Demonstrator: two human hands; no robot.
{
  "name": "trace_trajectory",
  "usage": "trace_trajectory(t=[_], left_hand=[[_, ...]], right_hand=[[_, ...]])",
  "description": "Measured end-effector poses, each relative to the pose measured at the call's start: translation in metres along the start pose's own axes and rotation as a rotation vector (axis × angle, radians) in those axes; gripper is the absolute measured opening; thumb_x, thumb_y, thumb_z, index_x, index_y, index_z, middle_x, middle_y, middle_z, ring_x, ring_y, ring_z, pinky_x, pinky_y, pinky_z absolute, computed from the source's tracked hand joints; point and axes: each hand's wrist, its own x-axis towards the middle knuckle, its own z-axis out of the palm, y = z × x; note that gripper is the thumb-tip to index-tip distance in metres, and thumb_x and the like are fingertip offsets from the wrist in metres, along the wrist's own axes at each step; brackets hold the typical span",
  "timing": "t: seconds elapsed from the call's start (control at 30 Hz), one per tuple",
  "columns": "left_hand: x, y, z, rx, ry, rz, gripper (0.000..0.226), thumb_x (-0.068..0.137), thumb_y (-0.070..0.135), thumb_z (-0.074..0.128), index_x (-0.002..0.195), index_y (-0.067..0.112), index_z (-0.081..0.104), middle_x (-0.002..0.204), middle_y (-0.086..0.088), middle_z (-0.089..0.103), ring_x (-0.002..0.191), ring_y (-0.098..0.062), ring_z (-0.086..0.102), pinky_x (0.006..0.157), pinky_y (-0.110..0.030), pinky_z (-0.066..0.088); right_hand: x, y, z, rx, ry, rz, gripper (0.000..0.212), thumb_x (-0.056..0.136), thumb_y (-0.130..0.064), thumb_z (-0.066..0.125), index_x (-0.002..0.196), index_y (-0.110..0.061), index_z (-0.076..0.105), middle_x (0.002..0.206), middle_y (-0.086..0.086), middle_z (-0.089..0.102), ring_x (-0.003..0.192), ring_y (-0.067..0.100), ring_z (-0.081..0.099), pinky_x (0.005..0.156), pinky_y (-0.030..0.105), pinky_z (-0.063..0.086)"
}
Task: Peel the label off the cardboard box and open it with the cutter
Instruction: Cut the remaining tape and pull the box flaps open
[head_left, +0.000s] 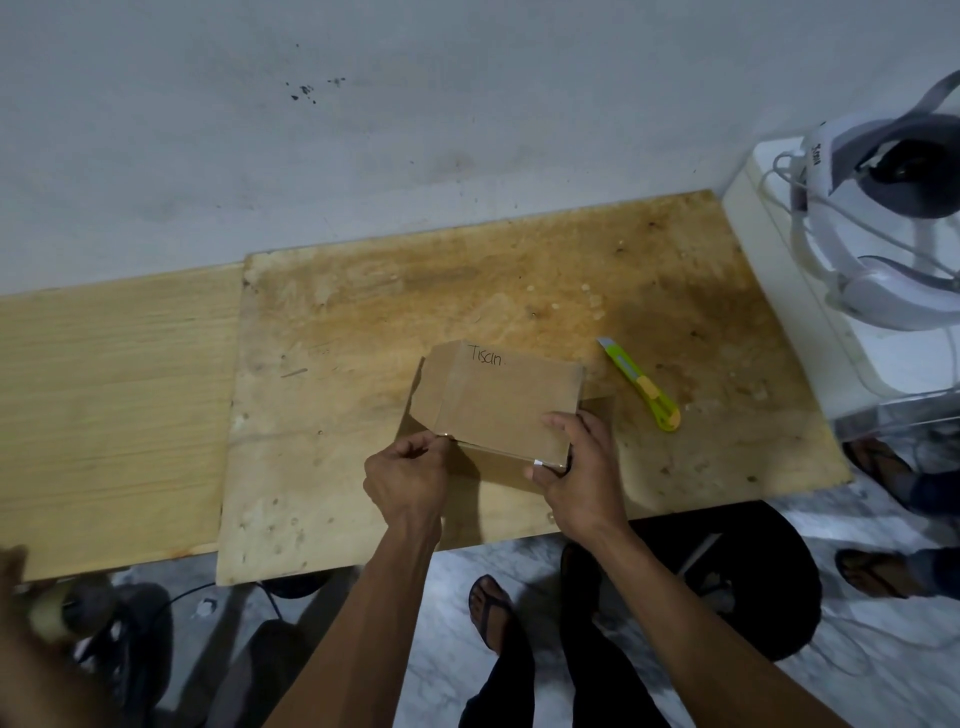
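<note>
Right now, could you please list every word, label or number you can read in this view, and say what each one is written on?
"Tiscan." handwritten in dark marker on the top face of the cardboard box, near its far edge; the spelling is my best reading.
Dark vertical print on the white headset at the right: too small and blurred to read.
The green cutter shows no readable text.

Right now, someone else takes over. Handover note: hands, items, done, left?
Left hand: pinched at the near-left edge of the cardboard box, apparently on tape or label; what it holds is too small to tell.
Right hand: steadies the box's near-right corner.
Cutter: untouched on the plywood board, right of the box.
Done: a flap shows at the box's left end; peeling looks under way.
Left: finish peeling, then cut it open.
</note>
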Motion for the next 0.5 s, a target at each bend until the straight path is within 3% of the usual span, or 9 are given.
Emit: trace_trajectory(t=[0.07, 0.17, 0.3, 0.37, 0.5], left_hand=[[-0.002, 0.002, -0.001, 0.041, 0.021, 0.032, 0.007, 0.077, 0.012, 0.079, 0.083, 0.013, 0.080, 0.080, 0.000, 0.074, 0.079, -0.011, 0.064, 0.064, -0.012, 0.041], [-0.004, 0.003, -0.003, 0.168, 0.031, 0.093, 0.006, 0.080, 0.016, 0.074, 0.080, 0.014, 0.080, 0.078, -0.001, 0.074, 0.071, -0.012, 0.060, 0.069, -0.022, 0.043], [-0.010, 0.004, -0.003, 0.214, -0.002, 0.147, 0.015, 0.081, 0.017, 0.069, 0.066, 0.019, 0.073, 0.065, 0.006, 0.067, 0.064, -0.013, 0.062, 0.062, -0.028, 0.048], [-0.012, 0.006, -0.004, 0.238, -0.003, 0.157, 0.005, 0.079, 0.020, 0.070, 0.075, 0.020, 0.068, 0.070, 0.006, 0.067, 0.071, -0.019, 0.062, 0.063, -0.030, 0.047], [-0.011, 0.014, -0.011, 0.405, -0.039, 0.264, 0.026, 0.075, 0.031, 0.070, 0.091, 0.020, 0.053, 0.076, 0.008, 0.063, 0.072, -0.020, 0.055, 0.064, -0.030, 0.040]], right_hand=[[-0.001, -0.001, -0.001, 0.010, -0.001, 0.008, 0.059, 0.069, 0.002, 0.081, 0.119, -0.021, 0.060, 0.133, -0.002, 0.043, 0.116, 0.005, 0.044, 0.085, -0.007, 0.028], [-0.001, -0.002, -0.001, -0.006, 0.005, -0.012, 0.059, 0.068, 0.002, 0.081, 0.118, -0.020, 0.060, 0.132, 0.001, 0.044, 0.116, 0.010, 0.046, 0.084, -0.007, 0.027], [-0.002, -0.003, 0.000, 0.004, 0.000, -0.001, 0.057, 0.069, 0.004, 0.079, 0.118, -0.020, 0.060, 0.132, 0.000, 0.044, 0.115, 0.010, 0.046, 0.081, -0.007, 0.029], [-0.001, -0.003, -0.001, 0.000, -0.002, -0.010, 0.057, 0.069, 0.007, 0.078, 0.116, -0.019, 0.061, 0.130, 0.000, 0.046, 0.113, 0.011, 0.049, 0.081, -0.007, 0.030], [0.005, 0.000, -0.012, -0.023, -0.045, -0.082, 0.051, 0.074, 0.012, 0.072, 0.116, -0.015, 0.061, 0.125, -0.002, 0.052, 0.111, 0.010, 0.052, 0.079, -0.004, 0.035]])
